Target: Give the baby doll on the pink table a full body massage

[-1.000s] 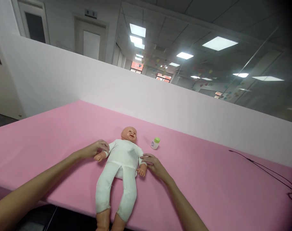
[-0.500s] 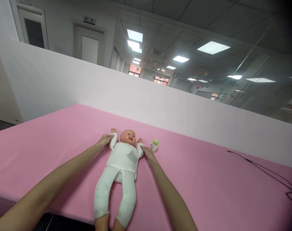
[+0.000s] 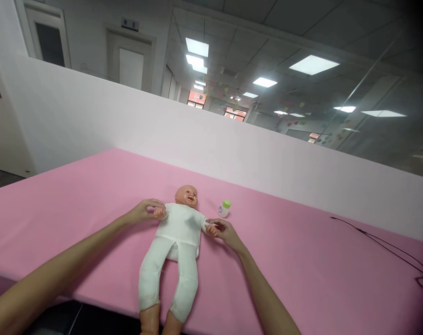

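A baby doll (image 3: pixel 179 228) with a white cloth body lies face up, its head toward the wall and its feet at the near edge. My left hand (image 3: pixel 145 210) is curled around the doll's arm on the left, near its small hand. On the other side, my right hand (image 3: pixel 225 231) has its thumb and fingers around the doll's other forearm. Both doll arms point outward and down beside the torso. Just beyond my right hand stands a small bottle (image 3: pixel 224 209) with a green cap.
The doll lies on a pink padded surface (image 3: pixel 295 260). Behind it runs a low white wall (image 3: pixel 211 144) with glass above. A thin black cable (image 3: pixel 382 244) lies at the right. A door (image 3: pixel 3 121) is at the far left.
The doll's arms were raised beside its head and now point down and outward. My left hand has moved slightly down and left, my right hand down and right, both with the arms.
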The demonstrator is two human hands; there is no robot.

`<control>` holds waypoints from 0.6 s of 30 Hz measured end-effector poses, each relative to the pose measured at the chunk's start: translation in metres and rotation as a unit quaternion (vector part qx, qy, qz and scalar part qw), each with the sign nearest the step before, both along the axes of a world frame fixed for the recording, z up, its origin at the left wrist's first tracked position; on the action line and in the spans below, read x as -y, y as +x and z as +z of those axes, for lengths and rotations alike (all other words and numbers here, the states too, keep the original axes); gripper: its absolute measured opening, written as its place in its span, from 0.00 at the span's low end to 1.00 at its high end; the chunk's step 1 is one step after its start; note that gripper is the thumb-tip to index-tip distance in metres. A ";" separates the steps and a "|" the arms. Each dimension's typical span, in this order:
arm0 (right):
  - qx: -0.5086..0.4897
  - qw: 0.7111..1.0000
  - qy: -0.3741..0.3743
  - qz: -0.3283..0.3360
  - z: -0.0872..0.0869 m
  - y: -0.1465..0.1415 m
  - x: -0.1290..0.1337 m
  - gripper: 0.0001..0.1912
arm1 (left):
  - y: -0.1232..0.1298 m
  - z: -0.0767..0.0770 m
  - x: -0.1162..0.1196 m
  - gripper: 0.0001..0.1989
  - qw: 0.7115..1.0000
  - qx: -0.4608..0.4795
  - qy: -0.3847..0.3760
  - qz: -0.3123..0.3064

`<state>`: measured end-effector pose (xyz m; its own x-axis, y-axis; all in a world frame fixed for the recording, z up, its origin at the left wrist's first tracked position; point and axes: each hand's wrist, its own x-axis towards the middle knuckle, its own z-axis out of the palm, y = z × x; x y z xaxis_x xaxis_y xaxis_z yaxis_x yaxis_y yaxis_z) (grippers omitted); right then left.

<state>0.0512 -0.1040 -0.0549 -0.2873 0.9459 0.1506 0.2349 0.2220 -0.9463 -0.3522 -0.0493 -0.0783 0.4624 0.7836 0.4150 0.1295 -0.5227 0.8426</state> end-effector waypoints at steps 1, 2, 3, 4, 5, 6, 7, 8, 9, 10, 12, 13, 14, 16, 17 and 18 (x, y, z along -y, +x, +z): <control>0.028 0.999 0.011 0.019 0.001 -0.001 0.007 0.20 | -0.002 -0.004 0.004 0.15 0.999 -0.027 0.043 0.001; 0.053 0.998 0.024 0.035 0.000 -0.002 0.013 0.18 | -0.003 -0.007 0.008 0.15 0.995 -0.050 0.085 0.005; 0.074 0.995 0.038 0.047 -0.001 -0.003 0.018 0.16 | -0.004 -0.010 0.010 0.14 0.990 -0.071 0.125 0.009; 0.090 0.993 0.055 0.054 -0.002 -0.004 0.020 0.15 | -0.004 -0.012 0.012 0.13 0.982 -0.092 0.164 0.012; 0.104 0.990 0.072 0.057 -0.004 -0.005 0.022 0.15 | -0.005 -0.012 0.013 0.13 0.973 -0.109 0.203 0.016; 0.115 0.988 0.085 0.056 -0.006 -0.005 0.023 0.15 | -0.005 -0.012 0.013 0.12 0.963 -0.124 0.239 0.020; 0.121 0.987 0.092 0.054 -0.007 -0.005 0.023 0.15 | -0.006 -0.010 0.013 0.11 0.952 -0.138 0.272 0.021; 0.121 0.987 0.093 0.052 -0.009 -0.004 0.023 0.15 | -0.008 -0.008 0.014 0.11 0.942 -0.151 0.299 0.021; 0.117 0.988 0.090 0.052 -0.009 -0.004 0.023 0.15 | -0.010 -0.004 0.014 0.11 0.933 -0.165 0.319 0.019; 0.111 0.989 0.084 0.053 -0.009 -0.003 0.024 0.16 | -0.012 -0.001 0.015 0.11 0.926 -0.180 0.331 0.014; 0.098 0.991 0.071 0.059 -0.009 -0.002 0.026 0.16 | -0.017 0.006 0.018 0.11 0.919 -0.212 0.333 -0.004; 0.089 0.992 0.065 0.059 -0.009 -0.002 0.027 0.16 | -0.019 0.008 0.020 0.11 0.919 -0.223 0.325 -0.013; 0.078 0.994 0.059 0.056 -0.009 -0.002 0.028 0.16 | -0.020 0.010 0.022 0.10 0.923 -0.227 0.312 -0.020; 0.047 0.998 0.041 0.033 -0.010 -0.005 0.026 0.16 | -0.021 0.009 0.027 0.10 0.943 -0.205 0.263 -0.022; 0.028 0.999 0.033 0.010 -0.011 -0.007 0.024 0.17 | -0.019 0.008 0.028 0.10 0.959 -0.178 0.222 -0.009; 0.004 0.999 0.026 -0.019 -0.011 -0.009 0.021 0.18 | -0.017 0.006 0.029 0.11 0.975 -0.141 0.172 0.016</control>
<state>0.0421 -0.1249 -0.0660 -0.2524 0.9473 0.1973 0.2508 0.2610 -0.9322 -0.3696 -0.0781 -0.0725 0.5741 0.6363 0.5152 0.3508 -0.7598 0.5474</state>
